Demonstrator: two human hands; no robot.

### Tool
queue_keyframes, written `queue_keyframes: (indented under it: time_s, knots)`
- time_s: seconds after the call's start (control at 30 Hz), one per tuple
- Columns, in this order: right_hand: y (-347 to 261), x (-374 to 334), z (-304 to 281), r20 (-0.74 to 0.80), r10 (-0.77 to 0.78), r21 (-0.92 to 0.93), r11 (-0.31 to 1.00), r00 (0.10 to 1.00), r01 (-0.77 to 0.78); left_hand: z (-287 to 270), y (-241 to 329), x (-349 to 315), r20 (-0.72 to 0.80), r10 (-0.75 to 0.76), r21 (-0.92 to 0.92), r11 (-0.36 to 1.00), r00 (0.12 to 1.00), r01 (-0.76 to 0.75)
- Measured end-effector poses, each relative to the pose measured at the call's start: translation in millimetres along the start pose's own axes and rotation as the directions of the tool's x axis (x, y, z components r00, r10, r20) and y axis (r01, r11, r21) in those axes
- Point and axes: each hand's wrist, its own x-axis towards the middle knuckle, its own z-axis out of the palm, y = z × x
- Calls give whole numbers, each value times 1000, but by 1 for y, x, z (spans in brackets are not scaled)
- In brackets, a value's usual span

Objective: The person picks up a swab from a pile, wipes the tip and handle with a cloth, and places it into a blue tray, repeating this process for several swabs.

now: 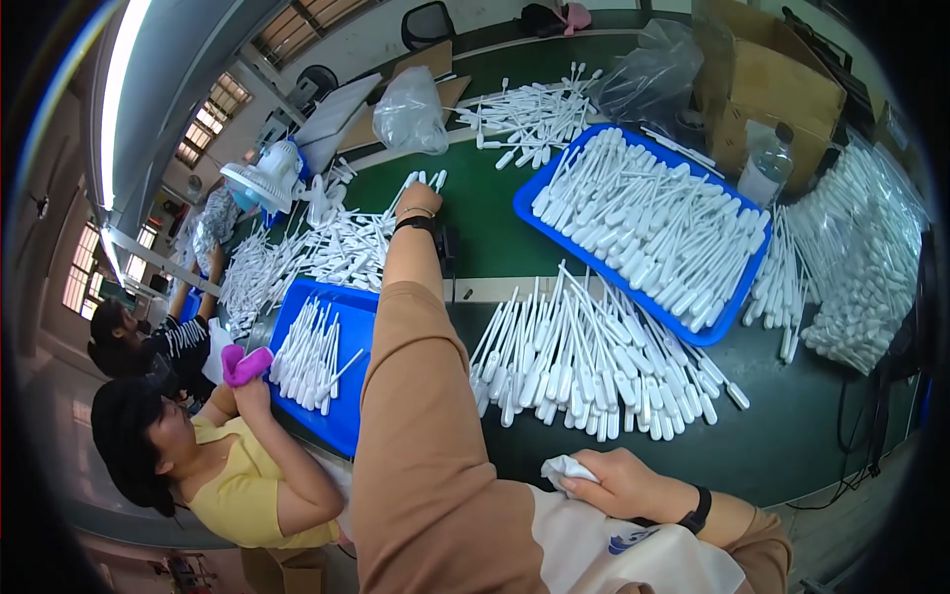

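My left hand [420,201] reaches far out over the green table, its fingers closed at several white plastic droppers [414,179] whose bulb ends stick out beyond them. Beside it spreads a loose heap of the same droppers [346,247]. Close to my body, my right hand [623,482] is closed round a crumpled white cloth [566,469]. Between my arms lies a fanned pile of droppers [594,371], bulbs toward me. Farther right, a blue tray [727,332] is heaped with droppers.
A second blue tray [332,428] holds fewer droppers at left, next to a co-worker in yellow [237,475] with a purple cloth [244,366]. A bag of droppers [861,267], a bottle [765,168] and a cardboard box [762,89] stand at right. A white fan [265,178] is at back left.
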Motion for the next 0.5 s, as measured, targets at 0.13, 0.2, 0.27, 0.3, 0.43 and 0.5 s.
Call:
queue_keyframes:
  time_s: [0.13, 0.2, 0.27, 0.3, 0.43, 0.5]
  knots:
    - [-6, 0, 1, 63, -12, 14, 1000, 998, 11, 20, -37, 12, -356, 225, 188, 968, 907, -166]
    - [-31, -19, 14, 95, -59, 68, 996, 994, 52, -23, -131, 3, -278, 176, 347, 935, 944, -72]
    - [-5, 2, -1, -51, 97, 30, 995, 994, -95, -2, 30, -8, 46, -59, 114, 992, 997, 53]
    - [-6, 3, 1, -62, 91, 25, 996, 994, -89, -10, 22, -18, 50, -73, 85, 994, 996, 68]
    - [-13, 1, 10, -60, 31, 23, 999, 998, -29, -34, 6, -71, 97, -9, 179, 984, 995, -9]
    - [-14, -2, 11, -73, 11, 24, 1000, 997, -9, -44, 13, -95, 132, 24, 180, 983, 991, -48]
